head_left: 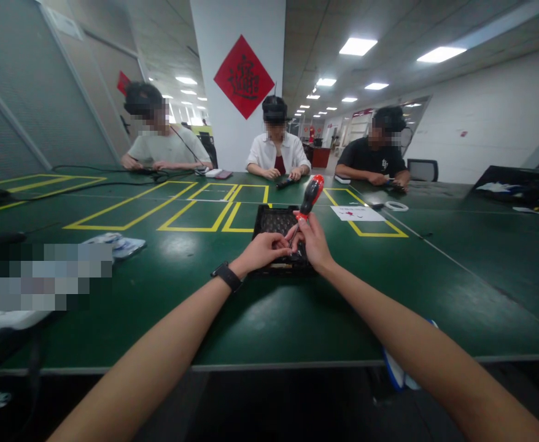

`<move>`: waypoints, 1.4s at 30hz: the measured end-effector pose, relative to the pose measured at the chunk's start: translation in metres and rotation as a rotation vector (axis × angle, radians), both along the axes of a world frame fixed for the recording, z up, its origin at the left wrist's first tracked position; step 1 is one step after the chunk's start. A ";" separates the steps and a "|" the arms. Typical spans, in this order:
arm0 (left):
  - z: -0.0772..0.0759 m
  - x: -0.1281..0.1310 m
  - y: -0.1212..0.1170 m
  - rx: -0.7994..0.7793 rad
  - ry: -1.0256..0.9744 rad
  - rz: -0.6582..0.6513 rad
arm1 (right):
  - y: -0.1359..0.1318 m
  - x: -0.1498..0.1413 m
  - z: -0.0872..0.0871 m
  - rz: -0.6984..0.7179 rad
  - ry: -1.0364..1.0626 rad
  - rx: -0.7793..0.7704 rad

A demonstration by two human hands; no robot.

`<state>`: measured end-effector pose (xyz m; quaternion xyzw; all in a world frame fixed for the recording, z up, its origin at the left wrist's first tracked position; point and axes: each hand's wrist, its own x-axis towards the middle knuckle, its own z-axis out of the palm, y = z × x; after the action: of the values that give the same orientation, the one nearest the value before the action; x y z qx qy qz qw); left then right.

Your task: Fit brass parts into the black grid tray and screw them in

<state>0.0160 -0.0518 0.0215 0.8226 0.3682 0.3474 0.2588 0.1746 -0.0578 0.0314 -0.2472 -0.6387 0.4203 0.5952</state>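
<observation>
A red-and-black screwdriver [312,197] leans upright in my right hand [316,240], its handle rising above the fingers and its shaft pointing down. My right hand is closed around its lower part. My left hand [264,250] is closed too, its fingertips pinched together beside the screwdriver's shaft; whatever they hold is too small or hidden to name. Both hands are over a black open tray or case [272,220] with a patterned inside, lying on the green table [232,325]. The screwdriver's tip is hidden among the fingers.
Three people sit across the table, one with a black object [285,182] in hand. A white paper [356,213] and a roll of tape [396,207] lie to the right. Yellow tape rectangles [191,229] mark the tabletop. Plastic packets [124,245] lie at left.
</observation>
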 end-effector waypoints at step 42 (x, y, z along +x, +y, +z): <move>0.002 -0.001 0.001 0.048 0.051 -0.088 | -0.001 0.001 0.001 0.010 0.010 -0.034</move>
<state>0.0153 -0.0504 0.0231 0.8527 0.3297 0.3232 0.2446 0.1756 -0.0586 0.0327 -0.2519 -0.6297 0.4353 0.5921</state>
